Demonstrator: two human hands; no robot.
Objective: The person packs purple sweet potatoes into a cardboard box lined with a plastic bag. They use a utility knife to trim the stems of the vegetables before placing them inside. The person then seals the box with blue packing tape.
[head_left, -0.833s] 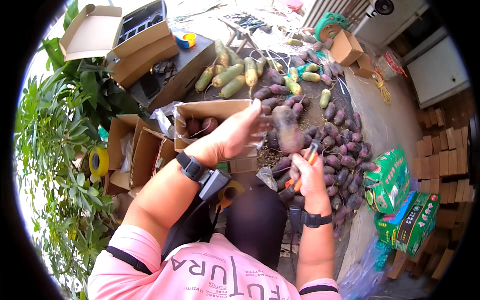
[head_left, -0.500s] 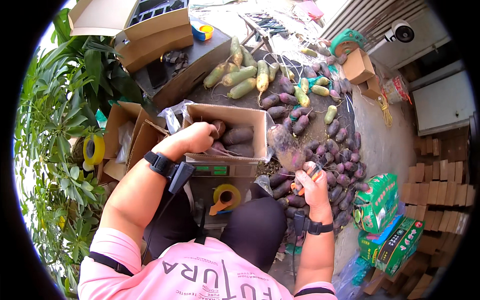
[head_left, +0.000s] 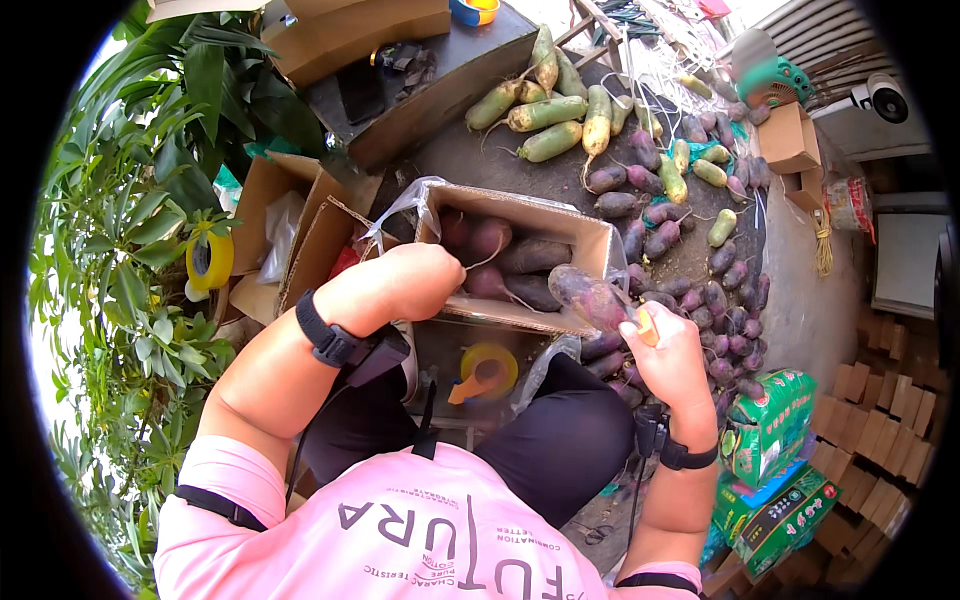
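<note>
Head view: right hand [head_left: 674, 362] grips a long, dusty purple radish [head_left: 586, 296] and an orange handle [head_left: 648, 326].
The radish is at the near right corner of an open brown cardboard box [head_left: 594, 240] holding purple radishes [head_left: 535, 256]; the left hand [head_left: 424, 282] is at its near left edge, grip impossible to tell.

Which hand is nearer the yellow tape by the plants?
Left. The left hand is to the right of the tape, over the near-left corner of the box; the right hand is much farther right, beyond the box, holding a radish.
</note>
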